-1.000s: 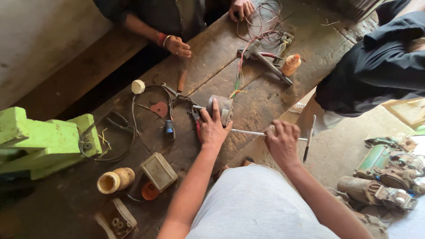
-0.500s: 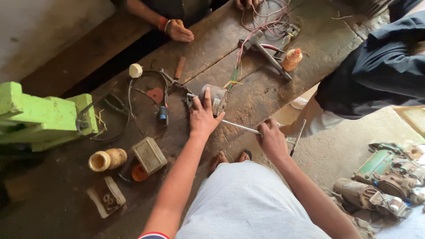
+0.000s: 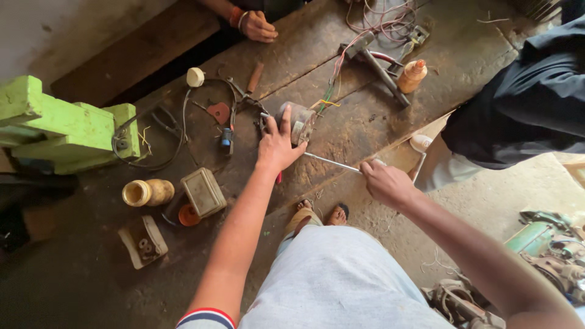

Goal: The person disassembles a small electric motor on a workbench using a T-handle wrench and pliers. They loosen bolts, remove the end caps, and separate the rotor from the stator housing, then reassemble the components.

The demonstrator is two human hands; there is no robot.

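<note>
Steel, thin and bright, the rod (image 3: pixel 332 162) runs between the person's two hands across the worn wooden tabletop (image 3: pixel 365 131). The left hand (image 3: pixel 277 146) lies palm down with fingers spread, pressing on a small grey cylindrical motor (image 3: pixel 300 120) that sits just under and beyond its fingertips; the hand is flat on it rather than wrapped around it. The right hand (image 3: pixel 385 181) is closed in a fist around the near end of the rod, at the tabletop's front edge, and the rod's far end reaches the motor beside the left hand's thumb.

Coloured wires (image 3: pixel 329 97) leave the motor and run away from the left hand toward a tangle of wire (image 3: pixel 381 18) at the far side. Beyond the right hand lie a dark metal tool with a long handle (image 3: pixel 381 67) and a small orange bottle (image 3: pixel 412 75). To the outer side of the left hand lie pliers (image 3: pixel 241 97), a small blue piece (image 3: pixel 226 137), a reddish flat piece (image 3: pixel 218 112), a black cable loop (image 3: pixel 177 128) and a white round cap (image 3: pixel 195 77). Nearer the person on that side sit a square metal box (image 3: pixel 204 192), an orange lid (image 3: pixel 187 215), a yellowish jar on its side (image 3: pixel 147 192) and a green-painted wooden frame (image 3: pixel 61 125).

Another person's hand (image 3: pixel 259 27) rests on the far edge of the tabletop, and a dark-sleeved person (image 3: pixel 524 116) stands beyond the right hand.
</note>
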